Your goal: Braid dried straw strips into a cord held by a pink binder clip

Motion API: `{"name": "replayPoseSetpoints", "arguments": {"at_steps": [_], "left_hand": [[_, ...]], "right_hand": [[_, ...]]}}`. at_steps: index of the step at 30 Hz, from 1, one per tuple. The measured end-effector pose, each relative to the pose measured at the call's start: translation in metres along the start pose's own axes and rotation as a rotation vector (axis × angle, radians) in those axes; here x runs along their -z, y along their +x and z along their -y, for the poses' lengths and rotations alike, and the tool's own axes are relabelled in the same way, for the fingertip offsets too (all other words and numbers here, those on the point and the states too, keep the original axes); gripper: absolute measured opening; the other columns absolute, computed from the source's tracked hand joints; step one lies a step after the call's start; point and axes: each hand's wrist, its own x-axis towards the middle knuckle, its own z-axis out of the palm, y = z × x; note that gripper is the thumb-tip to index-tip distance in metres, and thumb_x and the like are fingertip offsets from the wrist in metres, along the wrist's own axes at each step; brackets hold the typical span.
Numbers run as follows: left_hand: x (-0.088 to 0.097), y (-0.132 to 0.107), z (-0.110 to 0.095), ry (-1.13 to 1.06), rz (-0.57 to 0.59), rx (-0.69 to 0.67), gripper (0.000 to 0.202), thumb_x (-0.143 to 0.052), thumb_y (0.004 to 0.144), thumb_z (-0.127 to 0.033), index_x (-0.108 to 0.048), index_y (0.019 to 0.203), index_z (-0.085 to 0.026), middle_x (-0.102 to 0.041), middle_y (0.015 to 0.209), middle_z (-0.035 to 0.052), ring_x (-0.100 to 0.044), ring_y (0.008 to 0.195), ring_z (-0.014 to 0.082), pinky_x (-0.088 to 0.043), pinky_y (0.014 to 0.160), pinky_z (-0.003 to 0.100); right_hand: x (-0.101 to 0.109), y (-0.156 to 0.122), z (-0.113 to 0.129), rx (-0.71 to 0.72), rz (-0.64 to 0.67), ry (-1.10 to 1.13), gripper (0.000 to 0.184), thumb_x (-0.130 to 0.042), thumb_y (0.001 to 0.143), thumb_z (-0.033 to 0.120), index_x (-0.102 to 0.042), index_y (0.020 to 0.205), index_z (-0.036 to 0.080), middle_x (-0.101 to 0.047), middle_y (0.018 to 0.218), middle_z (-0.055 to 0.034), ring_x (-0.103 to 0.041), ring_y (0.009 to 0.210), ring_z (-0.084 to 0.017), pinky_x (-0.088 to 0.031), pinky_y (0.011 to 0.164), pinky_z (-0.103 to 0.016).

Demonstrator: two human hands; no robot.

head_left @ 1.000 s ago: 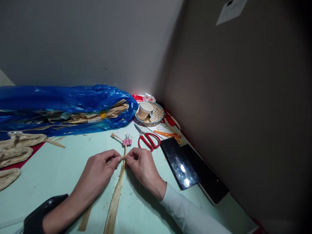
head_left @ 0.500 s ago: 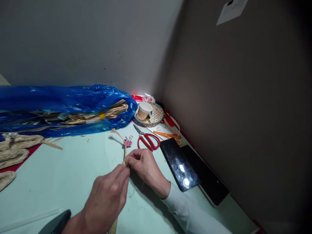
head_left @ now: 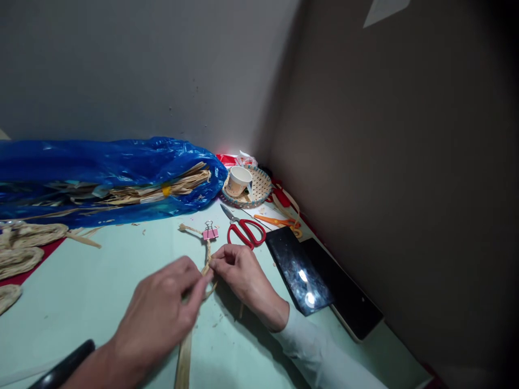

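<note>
A thin braid of dried straw strips (head_left: 207,255) lies on the pale green table (head_left: 101,281), its far end clamped by a pink binder clip (head_left: 210,233). My left hand (head_left: 162,310) pinches a strand just below the braid, fingers closed on it. My right hand (head_left: 237,270) pinches the same braid from the right side. Loose flat strips (head_left: 184,359) trail from the braid toward me under my left hand.
Red-handled scissors (head_left: 245,231) and orange scissors (head_left: 279,221) lie beyond my right hand. A dark tablet (head_left: 298,270) and a phone (head_left: 344,300) lie at right. A blue plastic bag (head_left: 101,167) of straw, a woven tray (head_left: 259,189) with a paper cup (head_left: 238,181), and braided coils (head_left: 24,243) sit around.
My left hand pulled back toward me along the strips, then swung a strand across to the braid again. The right hand stayed pinched on the braid. The view shifted slightly.
</note>
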Motion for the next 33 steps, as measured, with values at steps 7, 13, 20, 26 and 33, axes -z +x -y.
{"name": "replayPoseSetpoints", "arguments": {"at_steps": [7,13,20,26,33], "left_hand": [[0.0,0.032,0.016,-0.847,0.347,0.425,0.042,-0.068,0.073,-0.049,-0.059,0.1,-0.019,-0.05,0.051,-0.0107,-0.024,0.034,0.0055,-0.018,0.035,0.02],[-0.011,0.032,0.013,-0.815,0.347,0.388,0.035,-0.06,0.074,-0.053,-0.058,0.082,-0.019,-0.046,0.053,-0.0099,-0.02,0.038,0.0048,-0.014,0.038,0.021],[-0.008,0.036,0.016,-0.637,0.203,0.237,0.032,-0.057,0.079,-0.049,-0.061,0.068,-0.019,-0.056,0.069,-0.0013,-0.049,0.073,0.0186,-0.037,0.069,0.03],[-0.012,0.036,0.019,-0.563,0.196,0.252,0.034,-0.055,0.079,-0.053,-0.055,0.066,-0.021,-0.043,0.064,-0.005,-0.039,0.066,0.0177,-0.029,0.063,0.031],[-0.013,0.036,0.022,-0.554,0.193,0.268,0.034,-0.056,0.077,-0.051,-0.05,0.06,-0.022,-0.039,0.059,-0.0061,-0.035,0.062,0.0166,-0.026,0.06,0.03]], "right_hand": [[0.001,0.0,0.001,0.004,-0.007,-0.061,0.016,-0.06,0.083,0.009,-0.068,0.07,0.013,-0.068,0.065,-0.0016,-0.057,0.063,-0.013,-0.038,0.058,-0.022],[0.008,-0.004,0.004,0.045,0.013,-0.157,0.021,-0.059,0.088,0.01,-0.07,0.071,0.013,-0.069,0.066,-0.001,-0.056,0.062,-0.011,-0.038,0.061,-0.022],[0.009,-0.012,0.012,0.097,-0.027,-0.356,0.023,-0.059,0.089,0.008,-0.068,0.069,0.014,-0.067,0.064,-0.0017,-0.051,0.06,-0.011,-0.03,0.061,-0.026],[0.013,-0.017,0.019,0.089,-0.008,-0.63,0.019,-0.058,0.092,0.016,-0.074,0.081,0.015,-0.077,0.08,-0.0095,-0.06,0.068,-0.016,-0.027,0.061,-0.028],[0.009,-0.025,0.024,0.141,-0.054,-0.824,0.019,-0.057,0.092,0.02,-0.072,0.08,0.017,-0.076,0.077,-0.0078,-0.056,0.06,-0.014,-0.022,0.057,-0.032]]}}
